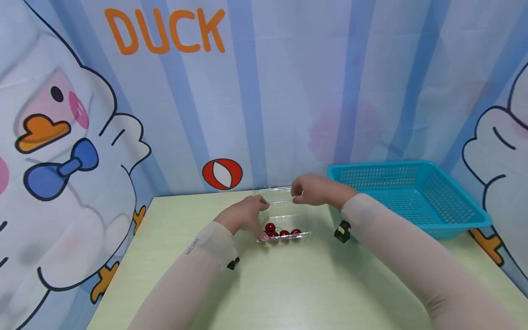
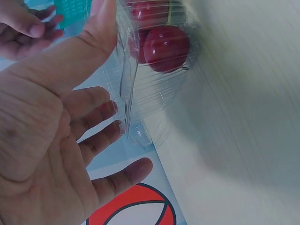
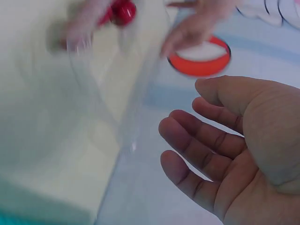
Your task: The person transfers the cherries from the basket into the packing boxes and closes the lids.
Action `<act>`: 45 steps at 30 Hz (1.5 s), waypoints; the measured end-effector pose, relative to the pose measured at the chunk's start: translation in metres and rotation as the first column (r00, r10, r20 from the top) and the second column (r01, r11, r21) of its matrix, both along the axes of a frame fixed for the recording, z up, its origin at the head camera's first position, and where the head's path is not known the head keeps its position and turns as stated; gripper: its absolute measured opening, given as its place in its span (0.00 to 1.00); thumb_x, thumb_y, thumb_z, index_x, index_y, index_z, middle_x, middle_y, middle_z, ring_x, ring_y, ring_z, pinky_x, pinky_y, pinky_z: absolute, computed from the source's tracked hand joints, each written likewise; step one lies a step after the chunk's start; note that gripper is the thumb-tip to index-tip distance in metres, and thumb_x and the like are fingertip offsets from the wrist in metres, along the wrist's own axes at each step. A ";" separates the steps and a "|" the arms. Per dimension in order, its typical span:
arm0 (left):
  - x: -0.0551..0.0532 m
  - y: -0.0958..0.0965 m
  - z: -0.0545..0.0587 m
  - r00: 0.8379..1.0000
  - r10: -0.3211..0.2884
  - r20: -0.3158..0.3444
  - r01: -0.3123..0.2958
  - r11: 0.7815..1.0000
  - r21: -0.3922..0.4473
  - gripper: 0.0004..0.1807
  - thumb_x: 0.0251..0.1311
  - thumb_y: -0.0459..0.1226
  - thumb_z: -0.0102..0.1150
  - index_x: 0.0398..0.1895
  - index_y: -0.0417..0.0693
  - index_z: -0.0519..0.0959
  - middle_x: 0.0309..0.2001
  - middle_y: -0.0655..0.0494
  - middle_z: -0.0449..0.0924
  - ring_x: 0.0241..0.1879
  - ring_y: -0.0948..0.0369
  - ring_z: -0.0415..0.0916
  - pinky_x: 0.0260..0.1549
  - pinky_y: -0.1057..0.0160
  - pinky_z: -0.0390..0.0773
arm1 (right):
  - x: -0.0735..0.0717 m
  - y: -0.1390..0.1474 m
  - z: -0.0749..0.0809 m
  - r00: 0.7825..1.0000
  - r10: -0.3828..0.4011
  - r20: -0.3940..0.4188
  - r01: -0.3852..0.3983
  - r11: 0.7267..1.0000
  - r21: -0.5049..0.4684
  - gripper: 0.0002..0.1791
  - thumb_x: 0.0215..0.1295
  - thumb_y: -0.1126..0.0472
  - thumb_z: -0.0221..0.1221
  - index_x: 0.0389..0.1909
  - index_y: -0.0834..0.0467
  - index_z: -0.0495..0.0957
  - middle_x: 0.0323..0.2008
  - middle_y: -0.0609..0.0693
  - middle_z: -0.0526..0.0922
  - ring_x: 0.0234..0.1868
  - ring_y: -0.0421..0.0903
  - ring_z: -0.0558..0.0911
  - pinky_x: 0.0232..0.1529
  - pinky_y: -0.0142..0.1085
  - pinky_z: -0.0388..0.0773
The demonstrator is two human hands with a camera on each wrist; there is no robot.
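A clear plastic clamshell box (image 1: 304, 235) stands on the table with its lid raised at the back. Several dark red cherries (image 1: 270, 227) lie along its front side; one cherry (image 2: 167, 49) shows large through the plastic in the left wrist view. My left hand (image 1: 244, 214) holds the box's left end, thumb at the front rim and fingers spread towards the back. Near the lid's right part is my right hand (image 1: 314, 189). In the right wrist view its fingers (image 3: 176, 133) are loosely bent with nothing between them, and the box is blurred.
A turquoise plastic basket (image 1: 447, 225) stands at the table's back right, close to my right forearm. Behind the pale table (image 1: 288, 284) hangs a striped curtain (image 1: 284, 91) with duck drawings, reaching the table's back edge.
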State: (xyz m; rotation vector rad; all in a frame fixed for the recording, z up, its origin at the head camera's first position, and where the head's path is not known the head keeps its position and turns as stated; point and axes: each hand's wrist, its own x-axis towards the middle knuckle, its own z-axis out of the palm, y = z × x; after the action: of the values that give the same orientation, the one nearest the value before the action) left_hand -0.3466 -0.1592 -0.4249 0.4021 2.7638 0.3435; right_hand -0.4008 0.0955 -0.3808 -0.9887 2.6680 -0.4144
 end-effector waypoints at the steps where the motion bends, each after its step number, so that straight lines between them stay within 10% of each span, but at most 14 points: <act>1: 0.000 -0.001 0.000 1.000 0.005 0.000 -0.005 1.000 0.002 0.61 0.51 0.52 0.93 0.89 0.56 0.70 0.87 0.52 0.66 0.85 0.46 0.64 0.81 0.37 0.76 | -0.002 0.007 0.004 1.000 -0.012 0.000 0.012 1.000 -0.001 0.13 0.84 0.58 0.65 0.58 0.61 0.89 0.56 0.57 0.92 0.58 0.54 0.90 0.63 0.52 0.90; 11: 0.000 -0.007 -0.008 1.000 0.018 0.007 -0.018 1.000 0.016 0.60 0.52 0.50 0.93 0.89 0.57 0.69 0.88 0.51 0.65 0.86 0.44 0.63 0.81 0.35 0.75 | -0.029 0.083 0.015 0.981 -0.189 0.052 0.191 0.981 -0.029 0.15 0.87 0.57 0.62 0.60 0.62 0.89 0.58 0.61 0.90 0.55 0.55 0.89 0.58 0.56 0.90; 21: -0.001 -0.004 -0.010 1.000 0.019 0.016 -0.020 1.000 0.019 0.60 0.52 0.51 0.93 0.89 0.58 0.70 0.88 0.52 0.65 0.86 0.45 0.64 0.79 0.35 0.77 | -0.057 0.140 -0.016 0.935 -0.295 0.199 0.291 0.955 0.046 0.12 0.84 0.57 0.65 0.49 0.62 0.90 0.45 0.59 0.92 0.39 0.51 0.87 0.41 0.48 0.88; 26: 0.002 -0.002 -0.005 1.000 0.019 0.017 -0.019 1.000 0.020 0.61 0.51 0.51 0.93 0.89 0.57 0.70 0.88 0.52 0.65 0.86 0.45 0.63 0.80 0.35 0.76 | -0.057 0.148 -0.028 0.917 -0.323 0.233 0.287 0.942 0.176 0.13 0.78 0.54 0.71 0.53 0.58 0.91 0.54 0.57 0.93 0.53 0.57 0.92 0.51 0.53 0.93; 45: 0.001 0.002 -0.001 0.999 0.036 0.018 -0.036 0.999 0.015 0.61 0.52 0.50 0.93 0.89 0.59 0.70 0.88 0.52 0.65 0.86 0.45 0.63 0.79 0.34 0.77 | -0.066 0.154 -0.053 0.895 -0.320 0.311 0.269 0.943 0.198 0.21 0.75 0.56 0.73 0.21 0.48 0.77 0.23 0.45 0.81 0.34 0.45 0.87 0.39 0.40 0.78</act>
State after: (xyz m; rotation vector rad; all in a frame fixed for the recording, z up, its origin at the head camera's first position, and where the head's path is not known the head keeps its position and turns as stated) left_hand -0.3454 -0.1573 -0.4255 0.3517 2.7553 0.3752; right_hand -0.4663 0.2498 -0.4341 -0.4175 2.4852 -0.3962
